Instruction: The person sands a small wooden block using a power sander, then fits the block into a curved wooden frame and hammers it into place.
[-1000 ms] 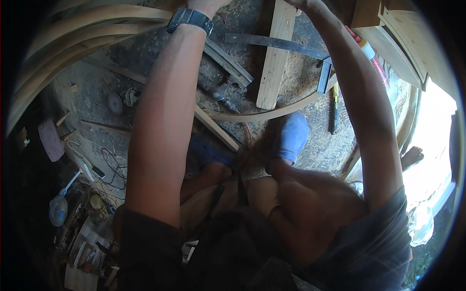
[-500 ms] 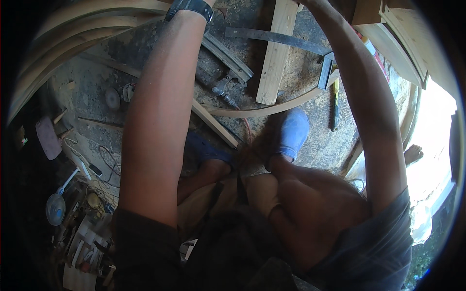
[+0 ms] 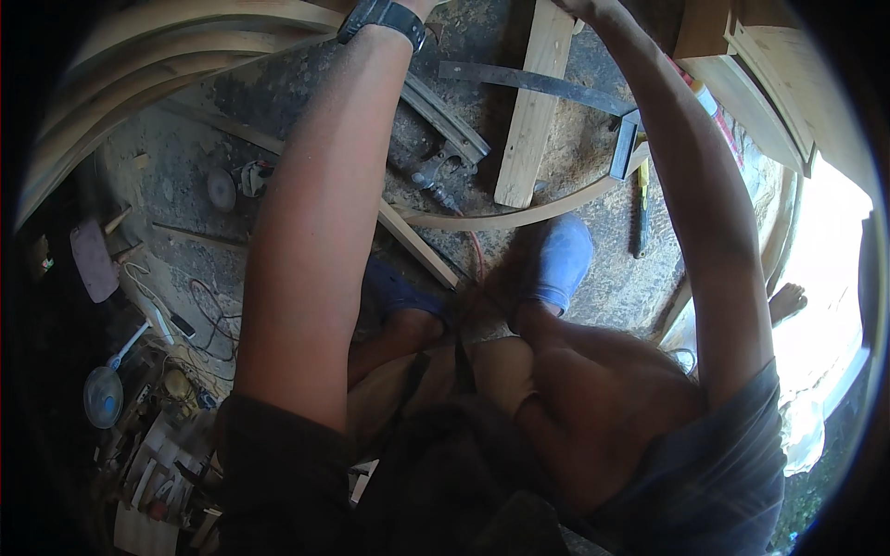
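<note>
Both my arms reach up to the top edge, where the frame cuts off most of each hand. Only a sliver of my left hand (image 3: 422,6) shows beyond the black wristwatch (image 3: 382,20); its fingers are out of sight. My right hand (image 3: 582,7) is at the far end of a pale wooden board (image 3: 530,139), and its fingers are mostly cut off. Across that board lies a metal try square (image 3: 538,82), its stock (image 3: 624,146) beside my right forearm. A thin curved wooden strip (image 3: 528,220) passes below the board's near end.
A metal bar clamp (image 3: 445,116) and a narrow wooden stick (image 3: 417,246) lie left of the board. Right of it is a yellow-and-dark hand tool (image 3: 642,213). Curved wooden pieces (image 3: 176,65) are at upper left. Cords and clutter (image 3: 176,389) fill the lower left. My blue shoe (image 3: 561,255) stands nearby.
My left forearm and wrist have shifted slightly to the right. My right arm has barely moved. The board, square and clamp appear slightly lower and further right in the view.
</note>
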Available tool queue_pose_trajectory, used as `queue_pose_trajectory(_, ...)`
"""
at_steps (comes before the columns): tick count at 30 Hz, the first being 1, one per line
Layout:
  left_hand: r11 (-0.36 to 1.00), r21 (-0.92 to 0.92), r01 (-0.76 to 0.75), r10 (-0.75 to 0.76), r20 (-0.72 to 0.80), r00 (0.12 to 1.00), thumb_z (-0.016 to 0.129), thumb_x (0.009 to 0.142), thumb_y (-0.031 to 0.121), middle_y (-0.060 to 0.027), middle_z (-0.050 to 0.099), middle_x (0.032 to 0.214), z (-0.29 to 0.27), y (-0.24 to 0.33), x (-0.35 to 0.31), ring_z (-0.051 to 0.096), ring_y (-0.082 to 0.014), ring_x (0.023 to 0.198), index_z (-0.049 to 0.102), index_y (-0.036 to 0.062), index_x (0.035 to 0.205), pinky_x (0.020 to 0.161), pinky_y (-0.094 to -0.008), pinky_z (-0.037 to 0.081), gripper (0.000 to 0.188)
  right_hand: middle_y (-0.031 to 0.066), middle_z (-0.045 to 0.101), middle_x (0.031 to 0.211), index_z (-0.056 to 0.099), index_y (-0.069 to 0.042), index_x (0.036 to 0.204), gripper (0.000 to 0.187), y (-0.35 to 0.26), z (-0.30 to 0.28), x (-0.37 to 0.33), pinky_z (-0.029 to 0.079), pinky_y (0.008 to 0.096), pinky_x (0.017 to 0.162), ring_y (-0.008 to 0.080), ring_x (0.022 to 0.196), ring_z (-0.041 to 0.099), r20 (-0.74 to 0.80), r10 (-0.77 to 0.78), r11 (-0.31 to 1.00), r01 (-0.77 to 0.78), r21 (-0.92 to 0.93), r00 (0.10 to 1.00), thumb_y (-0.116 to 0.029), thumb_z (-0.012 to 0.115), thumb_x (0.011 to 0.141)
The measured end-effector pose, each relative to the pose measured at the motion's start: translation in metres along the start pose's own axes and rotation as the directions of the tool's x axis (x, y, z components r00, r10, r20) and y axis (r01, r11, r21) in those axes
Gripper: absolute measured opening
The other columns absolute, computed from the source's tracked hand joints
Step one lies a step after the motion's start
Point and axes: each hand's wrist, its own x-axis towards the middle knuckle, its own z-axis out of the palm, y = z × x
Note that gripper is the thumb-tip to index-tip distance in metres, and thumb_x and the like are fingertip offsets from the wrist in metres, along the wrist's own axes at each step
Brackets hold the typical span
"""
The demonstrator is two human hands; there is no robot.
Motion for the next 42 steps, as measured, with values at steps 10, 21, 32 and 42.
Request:
queue_pose_trajectory(10, 0.989, -0.077, -0.13, 0.122, -0.096, 0.988, 0.071, 0.082, 0.022, -0.0237, 0.074, 0.096, 0.006, -0.009, 0.0, 0.071, -0.0393, 0.092, 0.074, 0.0011, 0.103, 0.084, -0.047, 0.054, 0.03, 0.0058, 0.068, 0.124, 0.061, 0.001, 0.139, 0.038, 0.004, -0.002, -0.002, 0.051, 0.0309, 0.092, 0.0154, 0.108, 0.062, 0.133, -0.159, 0.936, 0.192, -0.295, 0.978, -0.016, 0.06, 0.105)
queue_pose_trajectory(21, 0.971, -0.236, -0.023, 0.041, 0.073, 0.996, 0.07, 0.087, 0.023, -0.0222, 0.072, 0.089, 0.002, -0.007, -0.002, 0.071, -0.0389, 0.09, 0.072, 0.0018, 0.101, 0.081, -0.0482, 0.054, 0.025, 0.0072, 0.07, 0.119, 0.064, -0.001, 0.131, 0.041, -0.023, 0.054, -0.024, 0.053, 0.0342, 0.095, 0.0186, 0.107, 0.066, 0.023, -0.178, 0.957, 0.179, -0.229, 0.984, -0.03, 0.065, 0.103)
queue_pose_trajectory(32, 0.987, 0.028, -0.158, 0.16, -0.132, 0.978, 0.072, 0.091, 0.028, -0.0247, 0.072, 0.101, 0.01, -0.007, -0.007, 0.069, -0.0426, 0.098, 0.071, 0.0011, 0.109, 0.084, -0.0511, 0.053, 0.033, 0.0225, 0.071, 0.109, 0.066, -0.006, 0.123, 0.027, -0.026, 0.06, -0.022, 0.055, 0.0463, 0.086, 0.0427, 0.106, 0.068, 0.056, -0.348, 0.378, 0.195, -0.905, 0.936, -0.015, 0.061, 0.098)
queue_pose_trajectory(42, 0.989, 0.051, -0.14, 0.146, -0.124, 0.982, 0.071, 0.092, 0.027, -0.0249, 0.071, 0.105, 0.012, -0.007, -0.006, 0.068, -0.0431, 0.101, 0.069, 0.0006, 0.114, 0.086, -0.0512, 0.053, 0.035, 0.0247, 0.071, 0.106, 0.067, -0.006, 0.118, 0.028, -0.027, 0.064, -0.02, 0.055, 0.0468, 0.084, 0.0426, 0.103, 0.069, -0.16, -0.249, 0.401, -0.049, -0.915, 0.955, -0.019, 0.066, 0.094)
